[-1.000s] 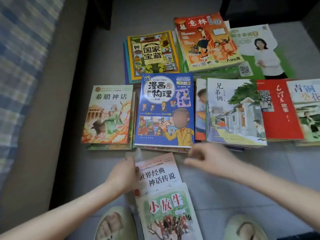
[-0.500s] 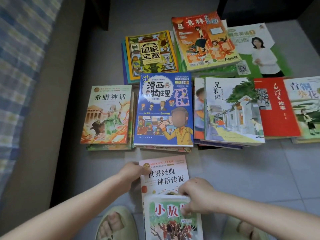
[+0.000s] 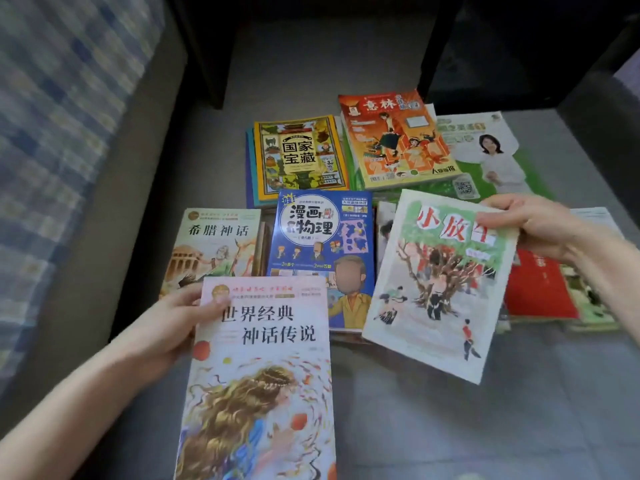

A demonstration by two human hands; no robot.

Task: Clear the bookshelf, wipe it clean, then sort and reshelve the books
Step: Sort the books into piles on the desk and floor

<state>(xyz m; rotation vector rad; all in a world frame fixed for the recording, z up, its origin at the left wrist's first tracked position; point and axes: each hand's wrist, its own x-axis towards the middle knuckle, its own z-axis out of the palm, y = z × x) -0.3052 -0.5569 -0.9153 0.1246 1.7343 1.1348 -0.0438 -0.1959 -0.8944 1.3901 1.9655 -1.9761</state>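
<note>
Gripping one paperback each, both hands are up over the spread of books on the floor.

Head view: the left hand [image 3: 166, 327] pinches the 世界经典神话传说 paperback [image 3: 263, 375] at its upper left corner, with the thumb flat on the cover by the title and the other fingers hidden beneath. That book faces up; its lower edge runs out of the bottom of the frame, and its top edge covers the lower parts of the 希腊神话 book [image 3: 214, 251] and the blue 漫画物理 book [image 3: 322, 237].

The right hand [image 3: 540, 226] holds the 小放牛 paperback [image 3: 440, 285] at its top right corner, with the thumb across the last title character and the fingers curled over the top edge. This book is tilted, with its lower right corner pointing toward the bare floor. Its left edge crosses the right side of the blue cover, and its right edge hides part of the red book [image 3: 536, 289].

Farther back lie the 国家宝藏 stack [image 3: 298, 154], the 意林 magazine [image 3: 394, 140] on its own pile, and a green-and-white book [image 3: 485, 157] partly under it.

Open grey tiled floor [image 3: 519, 410] spreads below and to the right of the 小放牛 paperback. A narrower strip runs between the book stacks and the bed [image 3: 52, 133] with its checked cover on the left. Dark furniture [image 3: 502, 46] closes off the far side, and its form is too dim to make out.
</note>
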